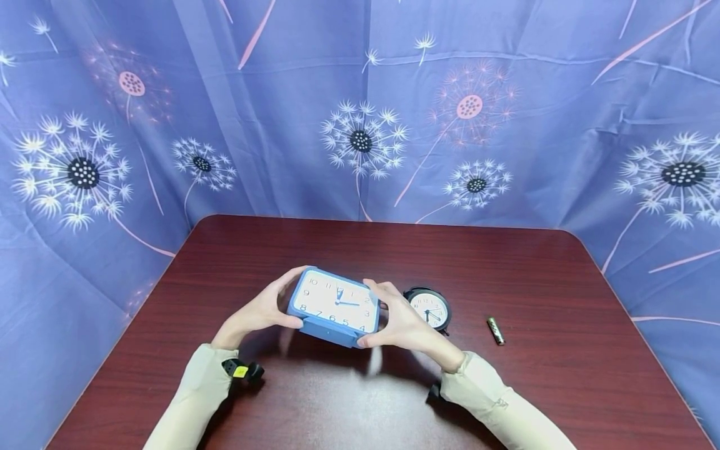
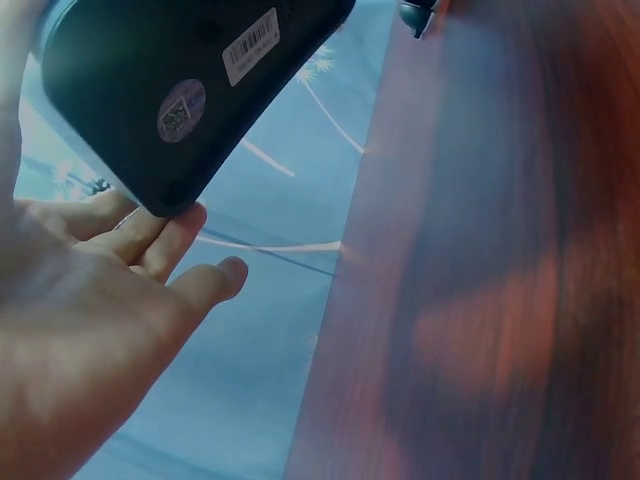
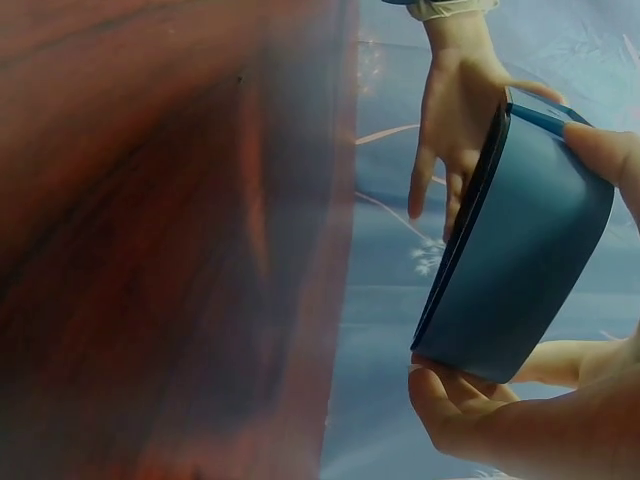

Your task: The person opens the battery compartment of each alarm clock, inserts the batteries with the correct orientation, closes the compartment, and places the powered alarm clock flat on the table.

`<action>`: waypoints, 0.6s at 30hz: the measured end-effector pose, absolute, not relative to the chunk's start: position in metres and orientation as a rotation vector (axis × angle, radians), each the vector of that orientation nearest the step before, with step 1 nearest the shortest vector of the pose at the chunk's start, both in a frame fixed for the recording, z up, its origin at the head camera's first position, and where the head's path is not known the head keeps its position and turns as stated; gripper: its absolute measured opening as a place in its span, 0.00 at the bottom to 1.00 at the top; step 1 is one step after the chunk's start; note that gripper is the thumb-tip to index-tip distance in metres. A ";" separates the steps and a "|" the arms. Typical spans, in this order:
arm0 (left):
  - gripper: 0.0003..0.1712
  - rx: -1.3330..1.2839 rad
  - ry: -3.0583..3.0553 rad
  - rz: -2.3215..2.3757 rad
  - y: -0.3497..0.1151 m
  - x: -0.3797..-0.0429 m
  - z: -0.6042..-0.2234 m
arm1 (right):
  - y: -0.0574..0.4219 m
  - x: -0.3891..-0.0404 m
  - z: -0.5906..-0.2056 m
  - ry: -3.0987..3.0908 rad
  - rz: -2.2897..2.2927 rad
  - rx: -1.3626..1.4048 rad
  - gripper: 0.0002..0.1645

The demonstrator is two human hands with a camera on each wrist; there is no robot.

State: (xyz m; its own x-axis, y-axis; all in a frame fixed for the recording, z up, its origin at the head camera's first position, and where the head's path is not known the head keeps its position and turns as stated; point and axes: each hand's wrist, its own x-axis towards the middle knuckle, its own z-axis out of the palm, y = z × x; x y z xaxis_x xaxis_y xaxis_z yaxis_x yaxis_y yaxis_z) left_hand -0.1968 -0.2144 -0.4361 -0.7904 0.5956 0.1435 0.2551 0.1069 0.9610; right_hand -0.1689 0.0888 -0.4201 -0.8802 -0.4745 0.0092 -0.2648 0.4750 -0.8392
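A blue rectangular alarm clock (image 1: 335, 305) with a white dial is held up, tilted, face toward the head camera. My left hand (image 1: 264, 310) grips its left end, thumb at the lower edge and fingers at the top. On the other end, my right hand (image 1: 402, 322) holds it between thumb and fingers. The left wrist view shows the clock's dark back (image 2: 130, 100), with a barcode label (image 2: 250, 47) and a round sticker (image 2: 181, 111). From the right wrist, the clock's blue side (image 3: 530, 240) appears between both hands.
A small round black clock (image 1: 430, 309) stands behind my right hand. Farther right, a battery (image 1: 495, 330) lies on the dark red wooden table (image 1: 562, 375). Beyond the table's back edge hangs a blue curtain (image 1: 281, 125) with dandelion prints.
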 end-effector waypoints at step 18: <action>0.60 0.807 2.253 1.579 -0.211 -0.193 -0.438 | 0.094 -0.172 -0.416 2.667 -1.169 -0.761 0.68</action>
